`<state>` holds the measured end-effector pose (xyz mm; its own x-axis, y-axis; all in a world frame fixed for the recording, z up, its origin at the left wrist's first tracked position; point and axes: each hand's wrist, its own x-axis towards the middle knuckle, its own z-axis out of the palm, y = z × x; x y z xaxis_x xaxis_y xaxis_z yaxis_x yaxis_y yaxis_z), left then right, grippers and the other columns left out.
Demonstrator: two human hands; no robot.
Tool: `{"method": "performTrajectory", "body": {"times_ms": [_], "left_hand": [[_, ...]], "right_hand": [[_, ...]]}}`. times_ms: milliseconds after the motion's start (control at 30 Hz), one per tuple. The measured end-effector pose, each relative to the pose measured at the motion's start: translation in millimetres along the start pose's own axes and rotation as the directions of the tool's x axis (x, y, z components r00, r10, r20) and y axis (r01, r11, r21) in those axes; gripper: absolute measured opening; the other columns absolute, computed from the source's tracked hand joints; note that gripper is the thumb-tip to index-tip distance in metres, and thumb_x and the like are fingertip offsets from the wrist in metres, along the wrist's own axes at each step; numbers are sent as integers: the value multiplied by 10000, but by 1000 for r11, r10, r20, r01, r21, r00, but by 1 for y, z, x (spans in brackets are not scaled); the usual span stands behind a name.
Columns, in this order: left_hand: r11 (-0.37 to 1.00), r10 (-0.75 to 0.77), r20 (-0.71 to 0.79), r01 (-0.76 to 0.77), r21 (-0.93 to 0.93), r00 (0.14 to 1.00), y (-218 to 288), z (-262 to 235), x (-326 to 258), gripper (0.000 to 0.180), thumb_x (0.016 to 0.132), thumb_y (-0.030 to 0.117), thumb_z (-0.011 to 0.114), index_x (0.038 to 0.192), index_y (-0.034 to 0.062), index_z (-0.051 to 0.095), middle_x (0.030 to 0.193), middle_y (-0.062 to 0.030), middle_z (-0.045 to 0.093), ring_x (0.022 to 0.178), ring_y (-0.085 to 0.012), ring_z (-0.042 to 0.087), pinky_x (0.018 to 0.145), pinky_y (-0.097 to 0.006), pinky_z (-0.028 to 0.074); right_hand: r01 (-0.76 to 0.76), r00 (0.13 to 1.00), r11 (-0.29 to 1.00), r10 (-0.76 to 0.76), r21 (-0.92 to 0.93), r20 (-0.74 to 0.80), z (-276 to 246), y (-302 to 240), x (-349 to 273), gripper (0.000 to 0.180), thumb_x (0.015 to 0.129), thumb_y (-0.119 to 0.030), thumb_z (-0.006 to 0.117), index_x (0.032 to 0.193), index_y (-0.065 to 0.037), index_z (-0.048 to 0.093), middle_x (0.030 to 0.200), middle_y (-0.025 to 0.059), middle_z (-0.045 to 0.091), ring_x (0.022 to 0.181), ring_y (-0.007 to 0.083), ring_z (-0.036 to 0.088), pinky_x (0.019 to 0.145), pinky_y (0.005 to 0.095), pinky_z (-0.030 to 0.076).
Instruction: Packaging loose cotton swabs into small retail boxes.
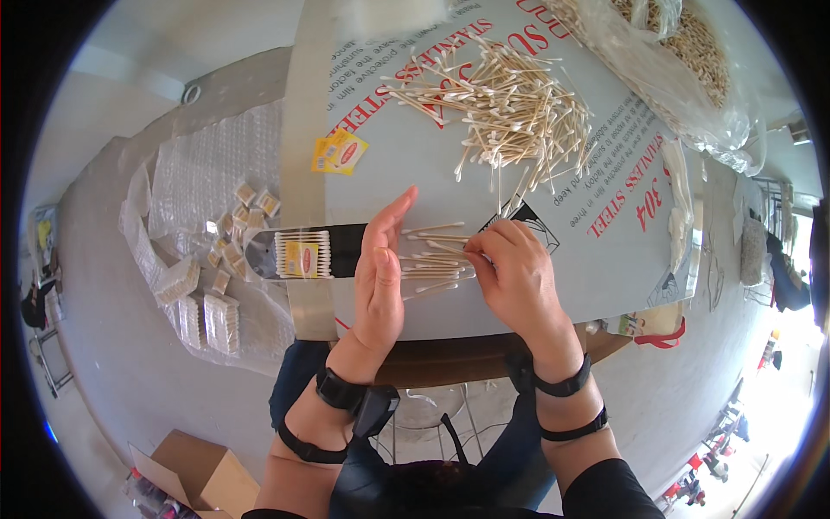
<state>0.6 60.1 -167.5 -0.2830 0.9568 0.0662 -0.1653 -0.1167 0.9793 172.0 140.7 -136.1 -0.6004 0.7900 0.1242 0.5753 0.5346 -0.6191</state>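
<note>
Several cotton swabs (432,266) lie side by side on the table between my hands. On their left, my left hand (380,277) stands on its edge, fingers stretched out, its palm toward the swab tips. My right hand (519,272) pinches at the right ends of the swabs with thumb and fingertips; how many it grips is hidden. Left of my left hand, a row of swabs (322,253) with a small yellow card (302,259) on top lies on a dark strip (347,251) in a clear plastic sleeve. A large loose heap of cotton swabs (527,104) spreads farther back.
Yellow cards (340,152) lie at the table's left. A clear bag of swabs (683,60) sits at the back right. Packed swab bundles (221,323) rest on bubble wrap (203,164) left of the table. An open cardboard box (203,471) stands at lower left.
</note>
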Motion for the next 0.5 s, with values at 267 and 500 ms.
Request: {"method": "performTrajectory", "body": {"times_ms": [267,500], "left_hand": [[1000,-21,42,22,-10,999,1,6,2,795,1060,616,305,1506,-40,347,1568,-218,391,1488,-299,338,1237,-418,222],[996,20,5,-20,91,1000,-3,4,-1,732,1083,572,290,1453,-42,437,1496,-185,494,1404,-278,450,1188,-393,309]], "right_hand": [[-11,1000,1000,11,-8,-26,3,1,1,115,798,-23,739,883,-79,686,864,67,603,821,293,629,688,405,533],[-133,991,983,131,127,23,-3,-1,0,123,792,-45,765,878,-65,679,857,74,598,807,299,639,686,404,534]]}}
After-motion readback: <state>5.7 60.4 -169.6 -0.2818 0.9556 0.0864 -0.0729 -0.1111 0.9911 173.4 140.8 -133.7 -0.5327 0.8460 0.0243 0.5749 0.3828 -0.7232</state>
